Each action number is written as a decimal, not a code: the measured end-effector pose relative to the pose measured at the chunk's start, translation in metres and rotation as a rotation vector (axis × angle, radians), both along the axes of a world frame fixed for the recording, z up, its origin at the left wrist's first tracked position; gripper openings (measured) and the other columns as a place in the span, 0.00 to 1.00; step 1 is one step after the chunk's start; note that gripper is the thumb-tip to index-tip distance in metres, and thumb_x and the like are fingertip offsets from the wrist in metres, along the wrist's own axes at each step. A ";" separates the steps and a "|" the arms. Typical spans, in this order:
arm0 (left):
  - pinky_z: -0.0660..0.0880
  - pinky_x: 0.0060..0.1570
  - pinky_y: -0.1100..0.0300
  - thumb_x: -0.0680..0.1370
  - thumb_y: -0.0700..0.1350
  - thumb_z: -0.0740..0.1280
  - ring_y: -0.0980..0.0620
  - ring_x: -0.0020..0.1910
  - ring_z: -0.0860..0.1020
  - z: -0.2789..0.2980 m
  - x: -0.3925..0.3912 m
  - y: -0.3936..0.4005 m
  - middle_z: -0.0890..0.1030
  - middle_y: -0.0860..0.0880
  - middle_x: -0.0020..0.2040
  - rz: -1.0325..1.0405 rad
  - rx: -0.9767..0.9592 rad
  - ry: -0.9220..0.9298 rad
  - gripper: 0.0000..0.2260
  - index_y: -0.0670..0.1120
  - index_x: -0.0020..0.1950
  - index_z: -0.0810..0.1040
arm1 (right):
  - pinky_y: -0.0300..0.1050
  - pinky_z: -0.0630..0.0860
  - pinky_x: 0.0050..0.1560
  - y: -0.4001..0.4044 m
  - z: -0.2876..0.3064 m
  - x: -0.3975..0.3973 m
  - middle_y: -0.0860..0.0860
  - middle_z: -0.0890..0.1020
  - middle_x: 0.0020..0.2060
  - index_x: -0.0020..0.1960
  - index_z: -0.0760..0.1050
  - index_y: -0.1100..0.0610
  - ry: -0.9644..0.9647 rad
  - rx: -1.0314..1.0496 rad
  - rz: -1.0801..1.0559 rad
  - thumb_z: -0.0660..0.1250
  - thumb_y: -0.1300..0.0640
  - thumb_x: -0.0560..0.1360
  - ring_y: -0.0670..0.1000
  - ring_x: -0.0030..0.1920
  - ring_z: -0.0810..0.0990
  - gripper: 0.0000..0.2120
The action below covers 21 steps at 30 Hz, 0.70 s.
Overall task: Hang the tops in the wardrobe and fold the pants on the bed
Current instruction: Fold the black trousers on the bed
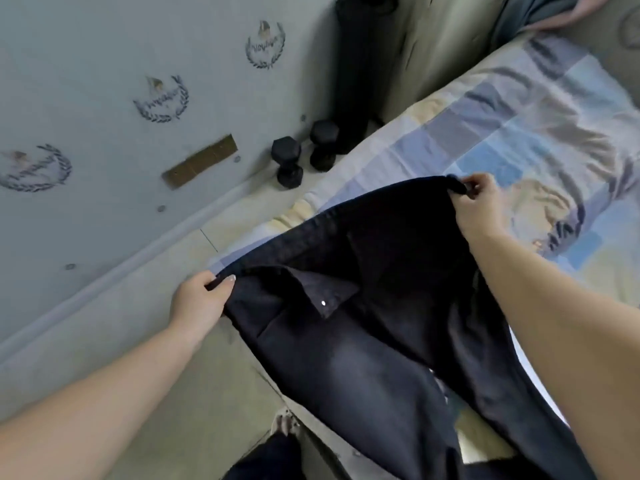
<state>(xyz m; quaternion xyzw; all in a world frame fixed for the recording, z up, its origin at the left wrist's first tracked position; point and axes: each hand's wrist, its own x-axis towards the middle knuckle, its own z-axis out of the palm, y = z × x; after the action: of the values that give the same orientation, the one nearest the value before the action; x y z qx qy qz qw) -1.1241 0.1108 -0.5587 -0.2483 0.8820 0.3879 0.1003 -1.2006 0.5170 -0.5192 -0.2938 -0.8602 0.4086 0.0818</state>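
Head view has the dark jeans (381, 306) held up by the waistband, left hand (204, 299) pinching one end and right hand (479, 202) pinching the other, spread above the near edge of the bed (519, 109). Waistband runs from lower left to upper right, fly open toward the camera, legs hanging down toward the person, so the long axis drops away below. My read: folding is only starting, no crease made, and no tops or wardrobe in sight.
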 end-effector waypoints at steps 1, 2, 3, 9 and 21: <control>0.67 0.32 0.54 0.75 0.50 0.69 0.45 0.29 0.70 -0.010 -0.011 -0.005 0.68 0.49 0.25 -0.022 -0.038 -0.017 0.21 0.46 0.28 0.63 | 0.35 0.64 0.32 -0.008 -0.013 -0.011 0.40 0.71 0.34 0.48 0.69 0.48 -0.014 -0.017 0.003 0.66 0.55 0.74 0.42 0.33 0.70 0.07; 0.64 0.31 0.55 0.75 0.50 0.68 0.45 0.29 0.69 -0.021 -0.020 -0.009 0.68 0.49 0.25 -0.046 -0.057 -0.034 0.20 0.46 0.29 0.63 | 0.36 0.64 0.31 -0.014 -0.025 -0.021 0.41 0.71 0.34 0.48 0.69 0.49 -0.027 -0.030 0.006 0.66 0.54 0.74 0.42 0.34 0.70 0.07; 0.63 0.31 0.56 0.75 0.50 0.68 0.45 0.30 0.70 -0.032 -0.030 -0.012 0.69 0.48 0.26 -0.064 -0.069 -0.051 0.19 0.45 0.30 0.64 | 0.38 0.65 0.33 -0.019 -0.039 -0.033 0.41 0.71 0.34 0.48 0.69 0.49 -0.033 -0.039 0.004 0.67 0.54 0.73 0.45 0.35 0.72 0.07; 0.62 0.33 0.56 0.76 0.50 0.68 0.46 0.33 0.69 -0.093 -0.071 -0.026 0.70 0.47 0.31 -0.222 -0.179 -0.223 0.17 0.45 0.34 0.66 | 0.39 0.69 0.44 -0.045 -0.114 -0.064 0.46 0.77 0.54 0.69 0.66 0.51 -0.174 -0.150 0.080 0.69 0.53 0.74 0.47 0.52 0.75 0.25; 0.53 0.71 0.53 0.76 0.44 0.63 0.51 0.76 0.52 -0.142 -0.123 0.060 0.61 0.52 0.75 -1.170 -0.373 -0.015 0.14 0.57 0.60 0.76 | 0.50 0.62 0.71 -0.150 -0.221 0.003 0.54 0.51 0.77 0.72 0.65 0.44 -0.757 0.003 0.662 0.54 0.63 0.76 0.57 0.75 0.55 0.28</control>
<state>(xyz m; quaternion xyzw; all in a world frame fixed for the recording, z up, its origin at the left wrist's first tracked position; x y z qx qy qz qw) -1.2466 0.1709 -0.7003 0.2610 0.9243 0.1056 0.2576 -1.1978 0.3668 -0.7405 -0.1327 -0.8772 0.2763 -0.3694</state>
